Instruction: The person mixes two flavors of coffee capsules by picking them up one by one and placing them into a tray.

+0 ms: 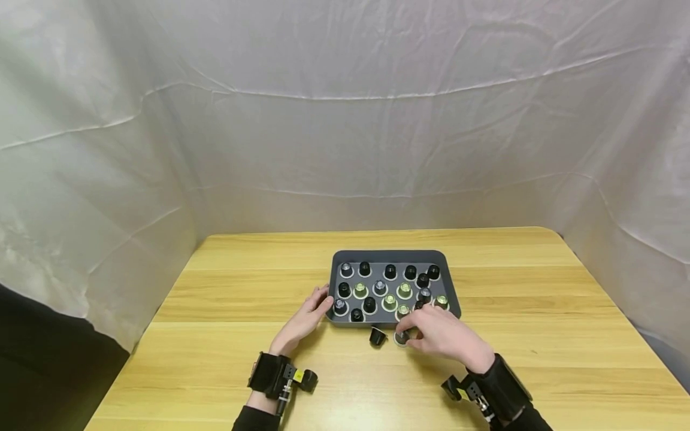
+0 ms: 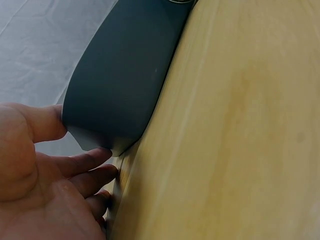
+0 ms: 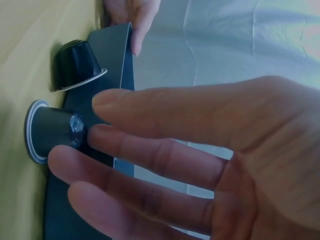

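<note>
My left hand (image 1: 305, 319) holds the left end of a dark grey tray (image 1: 377, 256); the left wrist view shows the thumb at its rim and fingertips at the lower edge of its wall. Coffee capsules stand in the tray, some black, some green, some grey. In front of it, my right hand (image 1: 443, 335) hovers over a dark grey coffee capsule (image 3: 52, 131) standing rim down on the table. Its fingertips are right at this capsule, while the thumb stays apart. Beside it, a black coffee capsule (image 1: 377, 337) lies on its side.
The wooden table (image 1: 259, 269) extends around the tray on all sides. Pale fabric (image 1: 345, 143) hangs behind the table and along both sides. Each wrist wears a black strap with a small camera.
</note>
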`<state>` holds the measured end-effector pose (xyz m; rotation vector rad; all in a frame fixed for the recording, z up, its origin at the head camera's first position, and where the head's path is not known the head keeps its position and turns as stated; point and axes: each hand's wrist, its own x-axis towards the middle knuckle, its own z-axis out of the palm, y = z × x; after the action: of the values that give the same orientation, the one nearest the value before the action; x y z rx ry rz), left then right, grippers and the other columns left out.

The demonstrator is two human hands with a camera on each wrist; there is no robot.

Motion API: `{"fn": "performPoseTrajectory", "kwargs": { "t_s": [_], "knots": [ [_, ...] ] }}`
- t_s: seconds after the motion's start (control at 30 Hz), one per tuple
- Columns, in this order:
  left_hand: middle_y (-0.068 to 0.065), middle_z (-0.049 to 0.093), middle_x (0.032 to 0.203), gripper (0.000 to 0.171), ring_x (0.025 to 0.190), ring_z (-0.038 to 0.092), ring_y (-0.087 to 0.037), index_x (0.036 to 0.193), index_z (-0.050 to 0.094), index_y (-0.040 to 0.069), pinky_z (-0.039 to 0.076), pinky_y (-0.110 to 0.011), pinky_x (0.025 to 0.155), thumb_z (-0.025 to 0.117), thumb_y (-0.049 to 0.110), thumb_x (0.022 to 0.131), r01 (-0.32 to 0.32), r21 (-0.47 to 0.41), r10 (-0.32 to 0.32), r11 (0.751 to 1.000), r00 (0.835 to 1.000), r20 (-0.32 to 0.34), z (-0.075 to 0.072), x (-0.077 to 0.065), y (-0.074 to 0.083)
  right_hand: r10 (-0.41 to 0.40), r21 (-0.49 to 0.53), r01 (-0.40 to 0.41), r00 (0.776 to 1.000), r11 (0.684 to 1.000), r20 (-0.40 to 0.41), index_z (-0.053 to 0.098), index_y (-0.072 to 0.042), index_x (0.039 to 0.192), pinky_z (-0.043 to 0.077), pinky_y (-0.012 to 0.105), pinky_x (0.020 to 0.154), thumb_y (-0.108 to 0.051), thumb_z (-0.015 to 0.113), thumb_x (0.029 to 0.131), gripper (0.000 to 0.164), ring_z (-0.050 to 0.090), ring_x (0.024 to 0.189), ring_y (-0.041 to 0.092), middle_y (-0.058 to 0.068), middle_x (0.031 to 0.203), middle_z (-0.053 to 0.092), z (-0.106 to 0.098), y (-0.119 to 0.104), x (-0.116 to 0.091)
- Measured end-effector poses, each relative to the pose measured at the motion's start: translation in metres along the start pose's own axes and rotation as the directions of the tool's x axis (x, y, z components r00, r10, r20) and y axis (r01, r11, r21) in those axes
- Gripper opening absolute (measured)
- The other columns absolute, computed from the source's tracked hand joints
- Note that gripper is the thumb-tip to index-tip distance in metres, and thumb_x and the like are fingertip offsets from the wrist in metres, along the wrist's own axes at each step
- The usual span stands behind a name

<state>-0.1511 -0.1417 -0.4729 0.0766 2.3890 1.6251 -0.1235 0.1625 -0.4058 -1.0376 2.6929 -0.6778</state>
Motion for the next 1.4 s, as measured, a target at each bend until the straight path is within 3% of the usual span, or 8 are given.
{"fn": "performPoseTrajectory", "kwargs": {
  "t_s": [0.27, 0.47, 0.67, 0.77, 0.9, 1.03, 1.2, 1.4],
  "knots": [
    [-0.014, 0.018, 0.169, 0.053, 0.157, -0.001, -0.041, 0.155, 0.037, 0.006, -0.004, -0.067, 0.124, 0.046, 0.029, 0.107, -0.003, 0.006, 0.003, 1.0, 1.0, -0.004, 0.0, 0.001, -0.001, -0.038, -0.146, 0.031, 0.998, 0.989, -0.049, 0.079, -0.013, 0.095, 0.06, 0.031, 0.071, -0.006, 0.082, 0.075, 0.021, 0.073, 0.078, 0.018, 0.003, 0.093, 0.079, 0.006, -0.005, 0.002],
    [-0.014, 0.021, 0.168, 0.052, 0.157, 0.0, -0.041, 0.154, 0.038, 0.005, -0.003, -0.065, 0.125, 0.046, 0.027, 0.107, -0.016, 0.014, 0.016, 1.0, 1.0, -0.012, 0.001, 0.002, -0.002, -0.038, -0.175, 0.027, 0.997, 0.984, -0.06, 0.08, -0.015, 0.087, 0.052, 0.024, 0.059, 0.002, 0.078, 0.074, 0.022, 0.064, 0.065, 0.009, -0.002, 0.083, 0.077, 0.015, -0.007, 0.004],
    [-0.015, 0.021, 0.168, 0.053, 0.157, 0.0, -0.041, 0.153, 0.038, 0.004, -0.002, -0.065, 0.125, 0.046, 0.028, 0.107, -0.018, 0.011, 0.018, 1.0, 1.0, -0.012, 0.001, 0.002, -0.002, -0.025, -0.197, 0.018, 0.999, 0.98, -0.029, 0.081, -0.017, 0.088, 0.053, 0.023, 0.058, 0.005, 0.077, 0.072, 0.027, 0.067, 0.069, 0.014, -0.002, 0.087, 0.078, 0.027, -0.006, 0.007],
    [-0.016, 0.02, 0.168, 0.054, 0.157, 0.0, -0.041, 0.154, 0.038, 0.004, -0.003, -0.066, 0.124, 0.046, 0.029, 0.107, -0.017, 0.011, 0.017, 1.0, 1.0, -0.011, 0.001, 0.002, -0.002, -0.043, -0.184, 0.038, 0.999, 0.982, -0.026, 0.081, -0.016, 0.087, 0.053, 0.021, 0.058, 0.006, 0.077, 0.071, 0.027, 0.066, 0.068, 0.012, -0.002, 0.087, 0.078, 0.027, -0.005, 0.008],
    [-0.016, 0.019, 0.168, 0.054, 0.157, -0.001, -0.042, 0.154, 0.038, 0.004, -0.003, -0.066, 0.124, 0.046, 0.029, 0.107, -0.01, 0.012, 0.011, 1.0, 1.0, -0.011, 0.0, 0.001, -0.001, -0.123, -0.111, 0.122, 0.992, 0.986, -0.001, 0.078, -0.014, 0.083, 0.049, 0.018, 0.058, 0.007, 0.074, 0.074, 0.023, 0.059, 0.065, 0.003, -0.005, 0.08, 0.075, 0.023, -0.001, 0.009],
    [-0.015, 0.019, 0.168, 0.053, 0.157, -0.001, -0.042, 0.154, 0.037, 0.005, -0.003, -0.067, 0.124, 0.046, 0.028, 0.107, -0.01, 0.016, 0.01, 1.0, 1.0, -0.009, 0.0, 0.001, -0.001, -0.209, -0.012, 0.209, 0.978, 0.978, -0.002, 0.077, -0.012, 0.095, 0.056, 0.019, 0.07, 0.003, 0.071, 0.082, 0.02, 0.062, 0.076, 0.001, -0.004, 0.089, 0.074, 0.016, 0.006, 0.009],
    [-0.015, 0.02, 0.168, 0.052, 0.157, 0.0, -0.041, 0.154, 0.038, 0.005, -0.003, -0.066, 0.124, 0.045, 0.028, 0.107, -0.016, 0.02, 0.017, 1.0, 1.0, -0.014, 0.0, 0.003, -0.001, -0.269, 0.05, 0.274, 0.959, 0.96, -0.095, 0.073, -0.01, 0.106, 0.058, 0.023, 0.08, -0.002, 0.068, 0.089, 0.02, 0.066, 0.087, 0.004, 0.0, 0.103, 0.074, 0.008, 0.018, 0.009],
    [-0.015, 0.021, 0.168, 0.052, 0.157, 0.001, -0.041, 0.153, 0.039, 0.005, -0.003, -0.066, 0.124, 0.045, 0.029, 0.107, -0.018, 0.022, 0.018, 1.0, 1.0, -0.018, 0.001, 0.003, -0.002, -0.238, 0.013, 0.256, 0.914, 0.967, -0.329, 0.071, -0.005, 0.108, 0.056, 0.023, 0.073, 0.001, 0.067, 0.091, 0.019, 0.063, 0.084, 0.008, 0.005, 0.104, 0.07, 0.01, 0.032, 0.012]
  ]
}}
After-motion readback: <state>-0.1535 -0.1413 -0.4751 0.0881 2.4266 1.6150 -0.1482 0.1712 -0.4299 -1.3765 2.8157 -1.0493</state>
